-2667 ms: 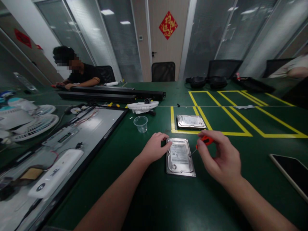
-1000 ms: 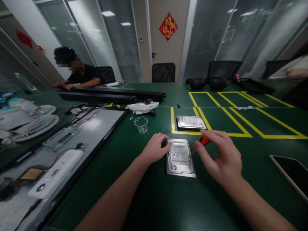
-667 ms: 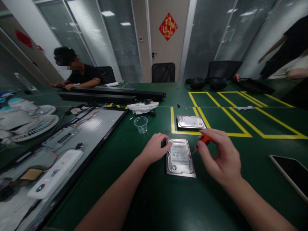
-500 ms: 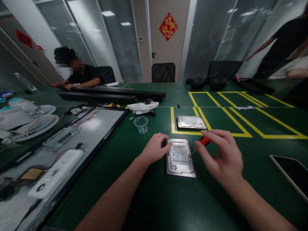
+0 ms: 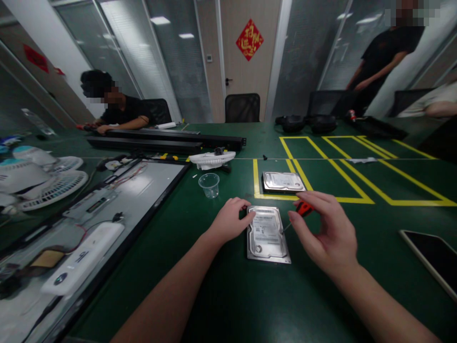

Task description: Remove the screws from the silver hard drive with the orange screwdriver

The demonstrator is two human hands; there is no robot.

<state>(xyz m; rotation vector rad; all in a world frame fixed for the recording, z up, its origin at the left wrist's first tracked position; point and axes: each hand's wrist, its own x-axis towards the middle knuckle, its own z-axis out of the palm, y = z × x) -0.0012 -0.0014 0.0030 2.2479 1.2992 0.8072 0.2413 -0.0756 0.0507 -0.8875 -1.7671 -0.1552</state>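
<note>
A silver hard drive (image 5: 266, 238) lies flat on the green table in front of me. My left hand (image 5: 232, 216) grips its far left corner, thumb on the top face and fingers at the side edge. Between the thumb and fingers of my right hand (image 5: 326, 228) is a screwdriver (image 5: 303, 208) with a red and black handle. Its thin shaft slants down to the left, and the tip meets the drive's right edge. A second hard drive (image 5: 284, 181) rests just beyond, inside a yellow taped outline.
A clear plastic cup (image 5: 209, 185) stands left of the drives. Further left lies a large panel (image 5: 153, 183) bearing a white power strip (image 5: 84, 257). Long black bars (image 5: 167, 140) lie behind. A phone-like device (image 5: 428, 257) is at right. One person sits across the table; another stands back right.
My right hand has shifted and turned slightly on the screwdriver, whose tip stays at the same spot. At back right, the standing person has moved left.
</note>
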